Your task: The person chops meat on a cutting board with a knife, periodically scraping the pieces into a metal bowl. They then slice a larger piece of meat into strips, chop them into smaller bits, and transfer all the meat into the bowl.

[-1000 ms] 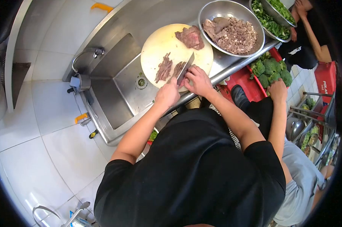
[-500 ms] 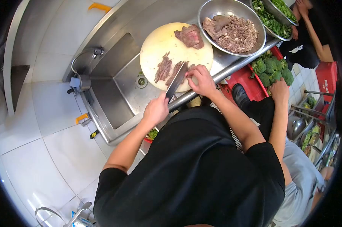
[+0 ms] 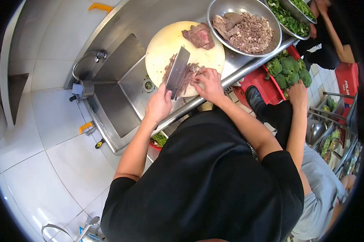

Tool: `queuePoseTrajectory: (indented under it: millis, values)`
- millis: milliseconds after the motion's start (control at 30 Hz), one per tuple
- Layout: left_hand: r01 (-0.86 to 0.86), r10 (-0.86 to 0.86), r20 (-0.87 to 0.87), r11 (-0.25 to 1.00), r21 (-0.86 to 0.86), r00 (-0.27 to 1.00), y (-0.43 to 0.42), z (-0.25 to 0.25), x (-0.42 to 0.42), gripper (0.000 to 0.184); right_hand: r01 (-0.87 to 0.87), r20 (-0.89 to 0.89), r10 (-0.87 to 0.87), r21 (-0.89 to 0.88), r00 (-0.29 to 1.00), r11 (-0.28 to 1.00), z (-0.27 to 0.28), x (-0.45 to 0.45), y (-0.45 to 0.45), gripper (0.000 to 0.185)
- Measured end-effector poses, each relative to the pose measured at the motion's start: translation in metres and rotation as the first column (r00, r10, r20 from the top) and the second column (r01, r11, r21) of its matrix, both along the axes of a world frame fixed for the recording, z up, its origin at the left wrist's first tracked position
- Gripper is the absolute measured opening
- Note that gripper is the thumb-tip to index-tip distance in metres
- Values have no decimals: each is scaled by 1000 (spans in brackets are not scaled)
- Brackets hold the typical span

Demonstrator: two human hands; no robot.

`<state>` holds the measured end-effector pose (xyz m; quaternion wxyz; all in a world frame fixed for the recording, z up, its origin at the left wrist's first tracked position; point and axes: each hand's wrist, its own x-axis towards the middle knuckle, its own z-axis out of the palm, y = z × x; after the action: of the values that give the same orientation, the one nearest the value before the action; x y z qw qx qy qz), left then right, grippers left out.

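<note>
My left hand [image 3: 158, 104] is wrapped around the handle of a cleaver [image 3: 178, 71]. Its blade shows its broad side and covers part of a pile of sliced meat [image 3: 168, 67] on a round cutting board [image 3: 159, 44]. Just right of the blade lies a second heap of meat strips [image 3: 188, 76]. At that heap's right edge, my right hand [image 3: 210, 85] has its fingers curled in against the meat. A larger piece of meat [image 3: 199, 36], reddish on its cut face, rests near the board's far edge.
A steel bowl [image 3: 279, 38] of chopped meat stands right of the board. The sink [image 3: 127, 103] is at left. Beyond the counter edge, a red crate [image 3: 266, 86] holds broccoli [image 3: 288, 70], with another person's hand [image 3: 298, 96] on it. Bowls of greens [image 3: 296, 26] stand far right.
My left hand has moved left with the cleaver, and the blade has turned to show its broad side over the left pile. My right hand stays by the right heap, its fingers shifted slightly.
</note>
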<state>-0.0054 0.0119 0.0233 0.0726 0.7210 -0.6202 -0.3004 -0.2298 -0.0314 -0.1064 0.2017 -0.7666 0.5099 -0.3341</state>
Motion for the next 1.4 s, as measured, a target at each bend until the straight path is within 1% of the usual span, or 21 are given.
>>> queuePoseTrajectory:
  millis: [33,133,167,233,267,367,467,567,667,767,867,1000,1200,1300,1400]
  values:
    - [-25,24,-32,999,-26,999,3,0,4,24,-17,6,17,-13,1000,1000,-4,3,0,18]
    - [-15,16,17,999,-42,1000,10,-2,9,23,-225,-68,216,-176,974,958,-10,-3,3,19]
    - [-15,15,0,999,-39,1000,13,-3,8,23,-308,-97,296,-161,950,938,-12,-7,5,20]
    - [-13,11,-36,999,-34,999,20,-5,5,23,-344,-57,339,-166,939,924,-7,-14,10,20]
    - [-4,3,-27,1000,-16,1000,23,-6,3,23,-360,-38,359,-168,933,918,-5,-17,11,20]
    - [29,-28,-6,999,39,1000,29,-17,-3,24,-317,34,326,-162,945,935,-4,-22,10,19]
    - [52,-51,-18,998,38,999,30,-27,-14,24,-165,83,179,-155,980,974,10,-20,1,20]
    - [76,-76,8,996,50,997,26,-29,-29,23,-244,67,252,-110,965,963,12,-17,-12,20]
    - [108,-108,6,992,62,994,25,-33,-30,22,-221,9,221,-15,975,975,-1,-9,-16,21]
    - [126,-128,17,987,97,992,27,-25,-24,22,-205,43,207,-36,977,978,3,-7,-13,20]
    - [147,-152,31,980,135,988,28,-16,-19,22,-172,59,171,7,983,985,4,-7,-14,21]
    - [160,-172,57,972,175,983,27,-19,-19,22,-149,40,149,-9,988,989,-1,-4,-12,21]
    - [156,-163,36,977,142,986,30,-27,-22,22,-158,36,160,-44,986,986,-5,-6,-12,21]
    - [143,-152,44,977,156,987,24,-30,-29,22,-151,53,154,-69,987,986,-9,-5,-14,20]
    - [150,-155,24,977,152,988,13,-45,-33,23,-144,62,149,-84,987,986,-15,-6,-17,20]
